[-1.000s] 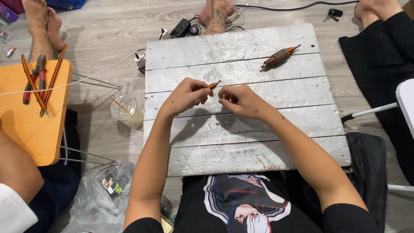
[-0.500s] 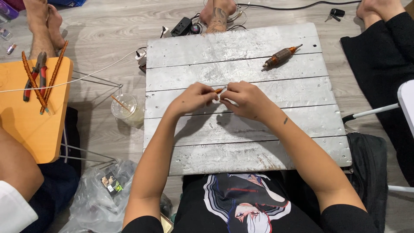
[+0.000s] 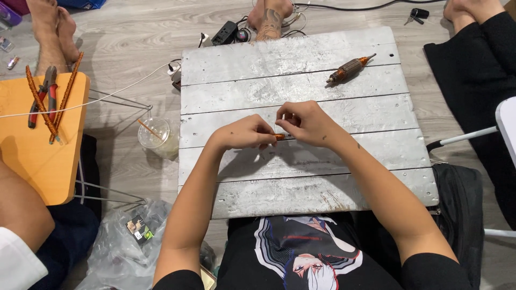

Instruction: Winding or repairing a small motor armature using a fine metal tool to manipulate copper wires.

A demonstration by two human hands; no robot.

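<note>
Grey wooden flooring surrounds the whitewashed plank board, our landmark. Far left of the board we see an orange table carrying red-handled pliers and 2 orange-wrapped rods; just beside the board's left edge stands a clear plastic cup. Over the board's middle, our left hand and right hand meet, fingers curled tight, pinching a small orange piece between them. Near the board's upper right lies a copper-wound motor armature, well apart from both hands.
</note>
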